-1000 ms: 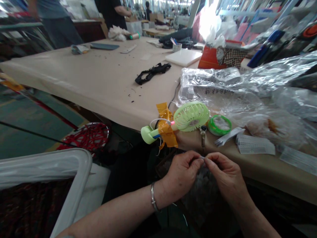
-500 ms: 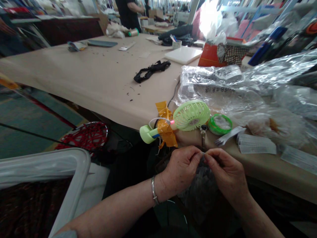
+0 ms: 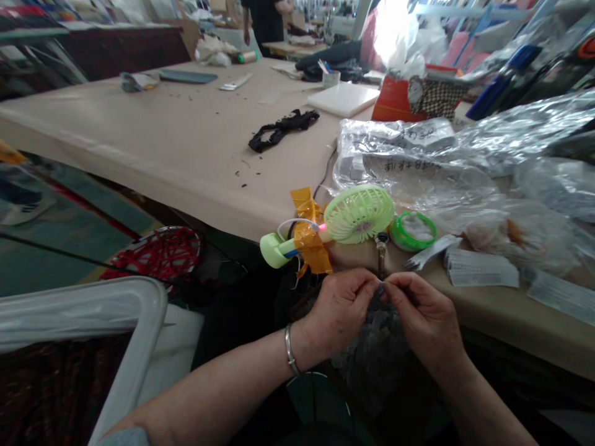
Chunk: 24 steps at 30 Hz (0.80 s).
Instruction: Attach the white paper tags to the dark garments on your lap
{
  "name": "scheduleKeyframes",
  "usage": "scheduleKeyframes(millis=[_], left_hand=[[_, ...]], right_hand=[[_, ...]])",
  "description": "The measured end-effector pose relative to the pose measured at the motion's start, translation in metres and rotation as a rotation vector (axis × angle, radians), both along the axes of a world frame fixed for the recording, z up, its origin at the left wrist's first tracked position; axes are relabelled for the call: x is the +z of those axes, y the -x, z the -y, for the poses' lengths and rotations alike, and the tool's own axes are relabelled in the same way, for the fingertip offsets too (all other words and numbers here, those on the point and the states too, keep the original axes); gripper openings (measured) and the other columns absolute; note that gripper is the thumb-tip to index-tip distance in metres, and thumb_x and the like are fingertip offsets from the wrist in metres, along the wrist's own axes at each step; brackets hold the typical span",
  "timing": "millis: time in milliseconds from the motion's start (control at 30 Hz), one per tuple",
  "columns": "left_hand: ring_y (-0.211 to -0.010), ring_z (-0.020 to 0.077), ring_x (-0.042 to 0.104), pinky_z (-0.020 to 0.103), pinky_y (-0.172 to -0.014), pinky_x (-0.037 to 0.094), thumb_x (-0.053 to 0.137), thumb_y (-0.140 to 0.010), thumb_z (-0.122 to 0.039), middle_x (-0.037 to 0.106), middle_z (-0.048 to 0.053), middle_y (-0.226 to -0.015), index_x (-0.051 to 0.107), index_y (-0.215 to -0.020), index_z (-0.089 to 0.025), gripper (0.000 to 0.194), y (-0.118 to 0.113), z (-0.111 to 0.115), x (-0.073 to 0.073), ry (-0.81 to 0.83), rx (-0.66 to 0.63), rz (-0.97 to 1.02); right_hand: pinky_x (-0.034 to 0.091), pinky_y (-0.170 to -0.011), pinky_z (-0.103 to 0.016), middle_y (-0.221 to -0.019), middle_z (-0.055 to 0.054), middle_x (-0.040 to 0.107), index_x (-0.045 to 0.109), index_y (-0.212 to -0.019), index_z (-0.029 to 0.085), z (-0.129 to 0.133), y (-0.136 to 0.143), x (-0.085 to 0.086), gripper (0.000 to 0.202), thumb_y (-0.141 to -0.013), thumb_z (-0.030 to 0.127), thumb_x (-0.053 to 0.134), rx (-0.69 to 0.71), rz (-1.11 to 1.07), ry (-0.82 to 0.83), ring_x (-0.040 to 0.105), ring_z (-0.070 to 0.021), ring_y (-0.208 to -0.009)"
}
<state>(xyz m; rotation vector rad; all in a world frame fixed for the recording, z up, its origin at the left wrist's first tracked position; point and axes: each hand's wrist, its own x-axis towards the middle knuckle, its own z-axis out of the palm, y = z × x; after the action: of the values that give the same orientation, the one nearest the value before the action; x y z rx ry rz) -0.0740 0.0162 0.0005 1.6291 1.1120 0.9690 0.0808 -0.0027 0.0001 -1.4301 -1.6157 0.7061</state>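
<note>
My left hand (image 3: 341,310) and right hand (image 3: 427,319) each pinch closed on a small grey piece (image 3: 380,289), just off the table's (image 3: 186,142) near edge; it's too small for me to read its long axis. At that edge, a green tub (image 3: 413,231) holds whitish stuff; leftward, dark reddish pieces (image 3: 60,384) fill my white bin (image 3: 151,310).
</note>
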Motion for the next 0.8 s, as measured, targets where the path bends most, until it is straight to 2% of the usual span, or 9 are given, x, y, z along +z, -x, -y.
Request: scheduleKeyframes(millis=[233, 367, 467, 567, 633, 700, 800], left_hand=[[-0.063, 0.0094, 0.054, 0.019, -0.062, 0.039, 0.047, -0.089, -0.021, 0.062, -0.002, -0.067, 0.065, -0.072, -0.017, 0.025, -0.001, -0.002, 0.003, 0.012, 0.016, -0.002], [-0.064, 0.01, 0.055, 0.019, -0.062, 0.04, 0.047, -0.09, -0.024, 0.064, -0.001, -0.069, 0.065, -0.075, -0.017, 0.024, 0.001, 0.005, 0.004, 0.057, -0.001, -0.005], [-0.064, 0.0108, 0.055, 0.02, -0.062, 0.04, 0.047, -0.09, -0.026, 0.064, -0.001, -0.068, 0.066, -0.076, -0.017, 0.025, 0.005, 0.011, -0.002, 0.071, -0.015, -0.065], [-0.078, 0.014, 0.061, 0.023, -0.074, 0.044, 0.051, -0.088, -0.025, 0.07, 0.001, -0.084, 0.069, -0.091, -0.019, 0.019, 0.009, 0.012, -0.014, 0.053, -0.023, -0.119], [-0.087, 0.0164, 0.063, 0.025, -0.08, 0.044, 0.052, -0.086, -0.023, 0.071, 0.003, -0.094, 0.069, -0.098, -0.02, 0.021, 0.011, 0.013, -0.023, 0.066, -0.01, -0.141], [-0.088, 0.0177, 0.064, 0.026, -0.08, 0.045, 0.052, -0.085, -0.023, 0.072, 0.004, -0.095, 0.07, -0.097, -0.019, 0.022, 0.013, 0.014, -0.031, 0.098, -0.007, -0.171], [-0.081, 0.0176, 0.064, 0.026, -0.074, 0.045, 0.052, -0.084, -0.024, 0.071, 0.004, -0.085, 0.071, -0.089, -0.018, 0.02, 0.013, 0.018, -0.04, 0.142, -0.018, -0.221]], right_hand=[[0.047, -0.06, -0.021, -0.065, 0.002, 0.062, 0.061, -0.079, 0.02, -0.002, 0.002, -0.002, 0.013, -0.087, 0.03, 0.058, -0.032, -0.048, 0.017, 0.059, -0.0121, -0.062], [0.05, -0.061, -0.02, -0.071, 0.001, 0.067, 0.064, -0.087, 0.021, 0.007, 0.0, -0.001, 0.01, -0.087, 0.03, 0.06, -0.013, 0.035, -0.016, 0.063, -0.0124, -0.064], [0.051, -0.063, -0.02, -0.077, 0.001, 0.069, 0.063, -0.092, 0.022, 0.017, -0.01, 0.004, 0.007, -0.088, 0.026, 0.059, 0.011, 0.188, -0.156, 0.065, -0.0122, -0.066], [0.051, -0.07, -0.022, -0.081, 0.0, 0.066, 0.062, -0.089, 0.021, 0.019, -0.028, 0.011, 0.006, -0.089, 0.019, 0.056, -0.032, 0.407, -0.39, 0.064, -0.0123, -0.072], [0.05, -0.077, -0.027, -0.088, -0.004, 0.064, 0.063, -0.095, 0.02, 0.013, -0.042, 0.016, 0.009, -0.09, 0.019, 0.056, -0.094, 0.559, -0.503, 0.062, -0.0157, -0.081], [0.049, -0.08, -0.032, -0.093, -0.007, 0.062, 0.062, -0.107, 0.018, 0.004, -0.053, 0.021, 0.019, -0.09, 0.02, 0.054, -0.108, 0.715, -0.532, 0.059, -0.0199, -0.088], [0.046, -0.08, -0.035, -0.088, -0.006, 0.061, 0.057, -0.123, 0.02, -0.012, -0.058, 0.03, 0.034, -0.09, 0.016, 0.052, -0.026, 0.971, -0.471, 0.056, -0.0227, -0.087]])
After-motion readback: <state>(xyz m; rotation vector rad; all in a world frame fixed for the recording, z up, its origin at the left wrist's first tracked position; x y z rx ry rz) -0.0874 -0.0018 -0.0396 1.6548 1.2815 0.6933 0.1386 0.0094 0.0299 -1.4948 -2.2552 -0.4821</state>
